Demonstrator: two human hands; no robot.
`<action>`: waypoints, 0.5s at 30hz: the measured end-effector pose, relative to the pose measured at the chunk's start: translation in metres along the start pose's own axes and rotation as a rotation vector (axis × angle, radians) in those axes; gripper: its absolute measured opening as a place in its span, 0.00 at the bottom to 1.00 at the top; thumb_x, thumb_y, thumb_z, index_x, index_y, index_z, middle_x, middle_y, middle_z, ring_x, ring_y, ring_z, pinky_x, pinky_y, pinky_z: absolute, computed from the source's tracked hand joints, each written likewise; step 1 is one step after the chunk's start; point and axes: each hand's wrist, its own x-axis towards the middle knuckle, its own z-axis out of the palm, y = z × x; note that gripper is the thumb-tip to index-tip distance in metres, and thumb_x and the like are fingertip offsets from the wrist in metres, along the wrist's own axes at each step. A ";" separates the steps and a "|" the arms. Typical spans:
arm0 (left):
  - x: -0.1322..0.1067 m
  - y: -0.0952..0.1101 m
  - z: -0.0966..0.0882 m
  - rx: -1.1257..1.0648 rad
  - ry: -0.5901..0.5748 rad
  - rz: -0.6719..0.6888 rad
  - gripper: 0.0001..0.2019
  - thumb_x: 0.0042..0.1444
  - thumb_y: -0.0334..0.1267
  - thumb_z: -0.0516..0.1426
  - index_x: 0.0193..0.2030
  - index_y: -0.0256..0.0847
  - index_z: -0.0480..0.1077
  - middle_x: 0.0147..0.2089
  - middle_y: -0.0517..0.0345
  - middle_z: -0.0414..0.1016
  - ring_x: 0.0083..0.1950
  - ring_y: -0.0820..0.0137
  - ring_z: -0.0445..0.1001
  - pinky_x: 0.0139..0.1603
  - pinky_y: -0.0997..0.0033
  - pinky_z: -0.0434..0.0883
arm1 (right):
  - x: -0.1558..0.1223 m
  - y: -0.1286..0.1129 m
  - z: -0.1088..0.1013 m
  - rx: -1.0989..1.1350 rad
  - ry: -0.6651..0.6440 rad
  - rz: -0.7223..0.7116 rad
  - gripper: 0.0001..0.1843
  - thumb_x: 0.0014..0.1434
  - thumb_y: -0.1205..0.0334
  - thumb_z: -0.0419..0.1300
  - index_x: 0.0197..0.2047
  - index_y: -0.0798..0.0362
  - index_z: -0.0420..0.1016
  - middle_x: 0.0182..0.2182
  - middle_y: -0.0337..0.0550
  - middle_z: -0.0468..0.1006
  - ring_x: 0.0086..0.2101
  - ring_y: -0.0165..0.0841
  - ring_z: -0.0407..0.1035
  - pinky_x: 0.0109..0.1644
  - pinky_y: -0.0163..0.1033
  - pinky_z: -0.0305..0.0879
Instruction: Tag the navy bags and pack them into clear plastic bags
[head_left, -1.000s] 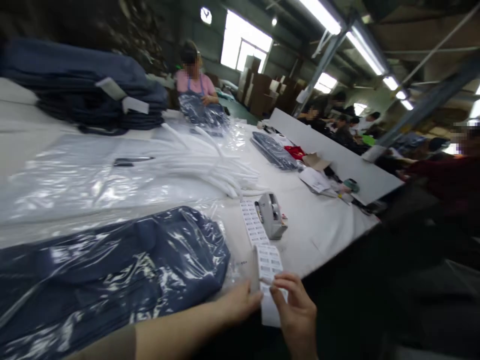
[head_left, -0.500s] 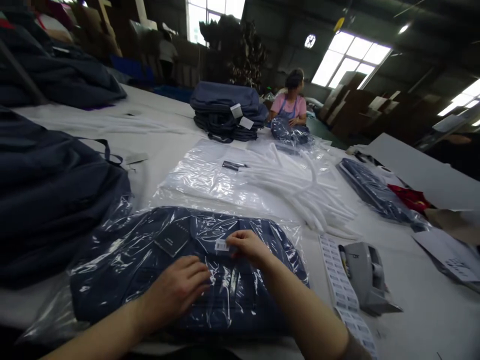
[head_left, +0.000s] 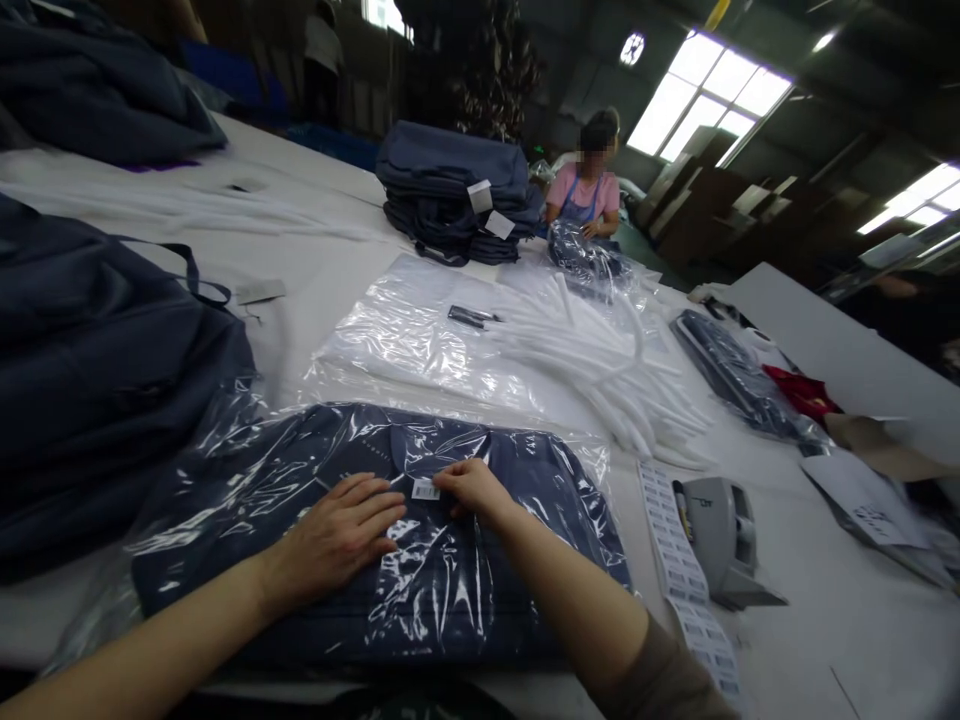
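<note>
A navy bag in a clear plastic sleeve point(head_left: 525, 600) lies flat in front of me, its plastic creased and shiny. My left hand point(head_left: 337, 535) rests on the plastic at the bag's middle, fingers stretched out and covering most of the dark tag under it. Between finger and thumb, my right hand point(head_left: 472, 490) pinches the edge of a small white barcode sticker point(head_left: 424, 489). The sticker is close over the plastic, just right of my left fingertips; whether it touches the plastic I cannot tell.
To the right lie a strip of barcode labels point(head_left: 679, 560) and a grey label dispenser point(head_left: 724, 540). White foam tubes point(head_left: 592, 370) lie over plastic sleeves point(head_left: 405, 320) ahead. Navy bags point(head_left: 97, 370) heap on the left; more are stacked point(head_left: 457, 190) behind. A co-worker point(head_left: 585, 190) handles a wrapped bag.
My right hand has moved slightly left with the sticker. My left hand has shifted up and left, flattening onto the plastic over the dark tag. The view has tilted a little.
</note>
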 end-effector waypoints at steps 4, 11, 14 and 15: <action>0.005 -0.010 0.011 -0.015 -0.014 0.045 0.19 0.65 0.49 0.50 0.58 0.44 0.68 0.59 0.61 0.70 0.63 0.65 0.61 0.69 0.63 0.42 | 0.003 0.003 0.002 -0.093 0.025 -0.001 0.06 0.54 0.62 0.62 0.30 0.56 0.77 0.20 0.34 0.69 0.19 0.25 0.62 0.20 0.31 0.63; 0.003 -0.031 0.048 -0.004 -0.189 0.098 0.27 0.61 0.59 0.50 0.63 0.50 0.62 0.60 0.59 0.69 0.68 0.64 0.55 0.70 0.57 0.28 | -0.023 0.003 0.004 -0.470 0.194 -0.287 0.19 0.54 0.61 0.63 0.50 0.49 0.75 0.43 0.47 0.77 0.46 0.40 0.69 0.52 0.46 0.65; 0.002 -0.034 0.043 0.029 -0.182 0.140 0.28 0.61 0.59 0.50 0.63 0.49 0.62 0.61 0.61 0.68 0.68 0.63 0.56 0.69 0.58 0.25 | -0.055 0.011 0.004 -0.841 0.236 -0.600 0.27 0.54 0.56 0.64 0.57 0.48 0.69 0.59 0.54 0.66 0.58 0.50 0.57 0.61 0.58 0.54; -0.001 -0.035 0.035 0.046 -0.175 0.163 0.28 0.61 0.58 0.51 0.63 0.49 0.62 0.62 0.62 0.67 0.68 0.63 0.56 0.69 0.59 0.25 | -0.070 0.018 0.003 -0.873 0.247 -0.646 0.28 0.54 0.56 0.64 0.58 0.50 0.69 0.61 0.56 0.63 0.59 0.51 0.55 0.61 0.59 0.53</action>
